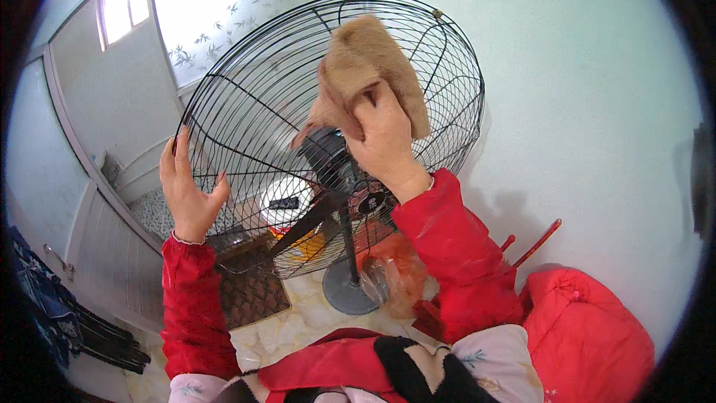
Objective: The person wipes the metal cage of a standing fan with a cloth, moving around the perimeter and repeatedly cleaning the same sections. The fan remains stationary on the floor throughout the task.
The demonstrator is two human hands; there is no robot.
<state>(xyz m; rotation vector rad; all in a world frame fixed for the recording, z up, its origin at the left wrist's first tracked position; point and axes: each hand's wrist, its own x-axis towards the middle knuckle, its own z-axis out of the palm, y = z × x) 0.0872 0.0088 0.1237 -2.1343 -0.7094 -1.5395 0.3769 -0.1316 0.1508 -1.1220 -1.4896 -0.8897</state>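
Note:
A large pedestal fan with a round black wire guard (pixel 246 89) stands tilted before me. My left hand (pixel 193 184) is at the guard's left rim, fingertips hooked at the outer wire and thumb apart from them. In my right hand (pixel 386 140) is a bunched tan cloth (pixel 372 61), pressed against the front of the guard above the motor. The cloth hides part of the wires and the fan's centre. Below the motor housing (pixel 324 154), a dark pole (pixel 348 235) runs down to a round grey base (pixel 349 296).
Behind the fan stands a white-lidded yellow bucket (pixel 302 243). An orange plastic bag (pixel 400 268) lies beside the base. A red padded garment (pixel 584 324) and red sticks (pixel 540 243) are at right, along a pale wall (pixel 559 95). Dark clothes (pixel 50 308) hang at left.

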